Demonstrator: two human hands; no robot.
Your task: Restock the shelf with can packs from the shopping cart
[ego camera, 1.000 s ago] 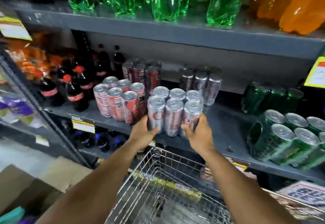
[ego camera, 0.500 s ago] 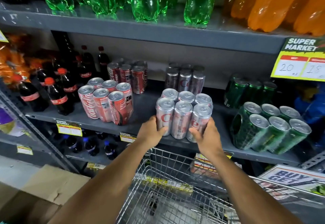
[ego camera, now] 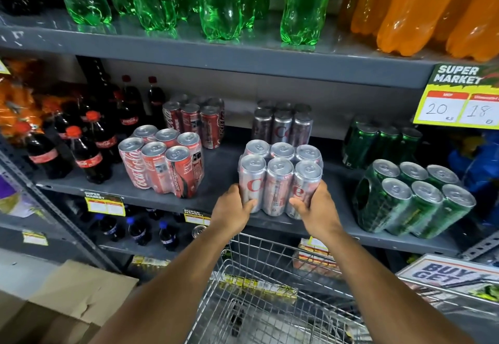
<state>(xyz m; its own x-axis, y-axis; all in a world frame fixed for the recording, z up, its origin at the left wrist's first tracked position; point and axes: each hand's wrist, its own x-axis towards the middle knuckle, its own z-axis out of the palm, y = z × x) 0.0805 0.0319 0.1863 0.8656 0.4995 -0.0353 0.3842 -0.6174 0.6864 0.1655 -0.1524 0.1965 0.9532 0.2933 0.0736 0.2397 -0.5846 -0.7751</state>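
A shrink-wrapped pack of silver cans (ego camera: 279,179) stands on the front of the grey middle shelf (ego camera: 221,179). My left hand (ego camera: 234,208) grips its lower left corner and my right hand (ego camera: 314,206) grips its lower right corner. Behind it stands another silver can pack (ego camera: 282,124). To the left sit a red can pack (ego camera: 162,165) and a second red can pack (ego camera: 194,119) further back. A green can pack (ego camera: 413,200) lies at the right, with another green can pack (ego camera: 383,141) behind it. The wire shopping cart (ego camera: 270,297) is below my arms.
Cola bottles (ego camera: 86,149) stand at the shelf's left. Green bottles (ego camera: 216,0) and orange bottles (ego camera: 415,6) fill the shelf above. A yellow price sign (ego camera: 459,97) hangs at right. A cardboard box (ego camera: 62,306) lies on the floor at left. Small bottles (ego camera: 137,230) stand below.
My hands have carried the silver can pack forward and set it onto the front of the middle shelf. The view has shifted right and slightly up.
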